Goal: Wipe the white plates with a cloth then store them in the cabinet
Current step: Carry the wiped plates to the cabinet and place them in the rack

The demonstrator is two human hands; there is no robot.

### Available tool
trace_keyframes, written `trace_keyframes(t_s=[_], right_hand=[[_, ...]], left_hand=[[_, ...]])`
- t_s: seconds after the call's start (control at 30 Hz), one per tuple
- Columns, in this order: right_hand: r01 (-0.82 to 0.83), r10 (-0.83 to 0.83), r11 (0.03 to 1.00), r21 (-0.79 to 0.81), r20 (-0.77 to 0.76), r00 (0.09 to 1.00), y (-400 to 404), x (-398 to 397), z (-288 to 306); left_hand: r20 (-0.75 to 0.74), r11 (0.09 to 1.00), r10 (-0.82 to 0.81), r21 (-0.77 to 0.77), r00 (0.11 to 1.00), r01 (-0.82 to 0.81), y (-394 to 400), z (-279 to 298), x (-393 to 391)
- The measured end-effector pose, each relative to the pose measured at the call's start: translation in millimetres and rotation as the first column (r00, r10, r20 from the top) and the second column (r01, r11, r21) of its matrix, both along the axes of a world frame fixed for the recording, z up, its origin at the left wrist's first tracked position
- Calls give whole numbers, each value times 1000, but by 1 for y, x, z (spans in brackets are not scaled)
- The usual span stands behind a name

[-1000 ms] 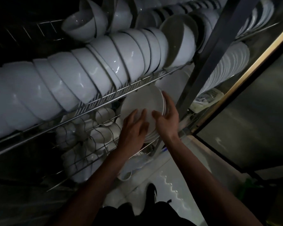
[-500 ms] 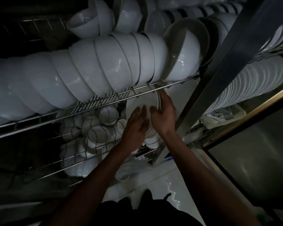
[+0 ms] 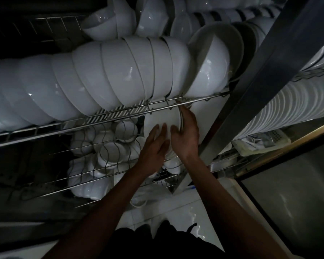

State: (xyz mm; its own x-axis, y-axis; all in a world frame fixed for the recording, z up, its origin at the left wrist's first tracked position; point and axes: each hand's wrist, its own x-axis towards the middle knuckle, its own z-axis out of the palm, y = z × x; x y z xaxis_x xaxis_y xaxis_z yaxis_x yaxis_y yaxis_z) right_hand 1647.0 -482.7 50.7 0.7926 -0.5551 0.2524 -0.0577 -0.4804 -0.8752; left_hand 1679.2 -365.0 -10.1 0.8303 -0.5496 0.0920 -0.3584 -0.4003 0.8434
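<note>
White ceramic plates (image 3: 158, 121), a small stack held on edge, sit between your 2 hands just under the front rail of the upper wire rack (image 3: 108, 116). Exact plate count: cannot tell; at least 3 rim edges show at the stack's right side.

Your left hand (image 3: 154, 144) lies flat against the face of the nearest plate, fingers straight, pressing. Your right hand (image 3: 186, 134) grasps the stack's right edge, thumb on the front face, fingers wrapped behind the rims.

Cabinet contents, counted where possible:
- Upper wire rack: 1 long row of white glazed bowls (image 3: 105, 79) nested on their sides, roughly 10 visible, row running out of view at left. 1 larger bowl (image 3: 209, 71) closes the row at right.
- Behind it, 1 further row of white bowls (image 3: 150, 17), count unclear.
- Lower wire rack (image 3: 94, 176): small white cups and dishes (image 3: 110, 152), jumbled, at least 6, lighting too dim for a firm count.
- Right of the grey metal cabinet post (image 3: 260, 75): 1 dense row of white plates on edge (image 3: 288, 109), too many to count.
- Below that row: 1 pale plastic basket (image 3: 264, 143).

2 bare forearms in view. Scene dim.
</note>
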Motion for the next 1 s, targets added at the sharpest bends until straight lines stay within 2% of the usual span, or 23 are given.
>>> trace_keyframes(t_s=[0.23, 0.43, 0.53, 0.67, 0.8, 1.0], right_hand=[[6, -6, 1000, 14, 27, 1000, 3, -1, -10], [18, -17, 984, -175, 6, 1000, 7, -4, -19], [39, -42, 967, -251, -4, 999, 8, -4, -23], [71, -98, 964, -258, -92, 991, 9, -5, -23], [76, -130, 932, -355, -130, 983, 9, -8, -24], [73, -141, 934, -349, -175, 974, 10, -10, -25]], left_hand=[[55, 997, -17, 73, 998, 13, 7, -6, 4], [25, 998, 3, 62, 1000, -4, 15, -10, 2], [48, 992, -10, 124, 999, 4, 18, -10, 1], [39, 994, -3, 112, 999, -2, 18, -9, 1], [39, 992, 23, 122, 999, -28, 20, -12, 1], [63, 989, 27, 141, 998, -35, 21, -12, 0]])
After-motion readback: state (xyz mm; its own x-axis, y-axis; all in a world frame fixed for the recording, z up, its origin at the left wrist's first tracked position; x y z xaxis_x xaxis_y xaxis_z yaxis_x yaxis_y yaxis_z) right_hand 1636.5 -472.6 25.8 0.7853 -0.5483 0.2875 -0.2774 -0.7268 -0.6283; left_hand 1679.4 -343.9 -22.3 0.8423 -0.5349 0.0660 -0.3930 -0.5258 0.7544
